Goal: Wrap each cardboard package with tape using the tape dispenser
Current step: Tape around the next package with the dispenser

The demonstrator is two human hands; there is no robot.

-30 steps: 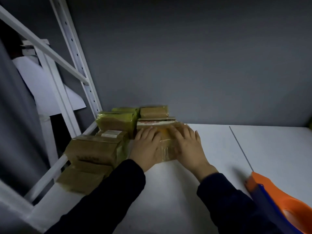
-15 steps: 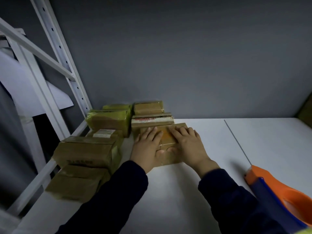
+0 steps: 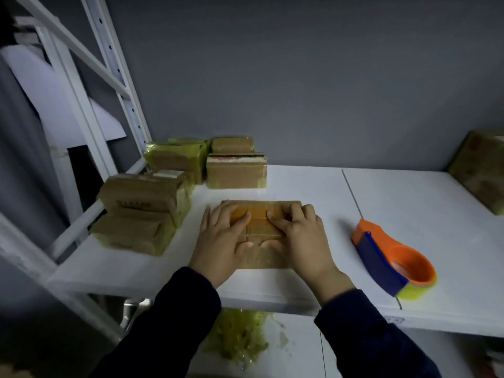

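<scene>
A flat cardboard package (image 3: 259, 214) with glossy tape across its top lies on the white shelf (image 3: 313, 192), near the front edge. My left hand (image 3: 222, 241) and my right hand (image 3: 297, 238) both rest flat on top of it, fingers spread and pressing down, thumbs close together at its middle. An orange and blue tape dispenser (image 3: 392, 260) with a yellowish tape roll lies on the shelf to the right of my right hand, untouched.
Several taped cardboard packages (image 3: 144, 211) are stacked at the left and back left (image 3: 236, 170). Another package (image 3: 480, 170) leans at the far right. White rack uprights (image 3: 114, 77) rise at left. Crumpled yellowish tape scraps (image 3: 240, 336) lie on the lower shelf.
Both hands have drawn the package toward the front edge, away from the stacked packages at the back. The view has tilted down, showing the whole dispenser and the lower shelf.
</scene>
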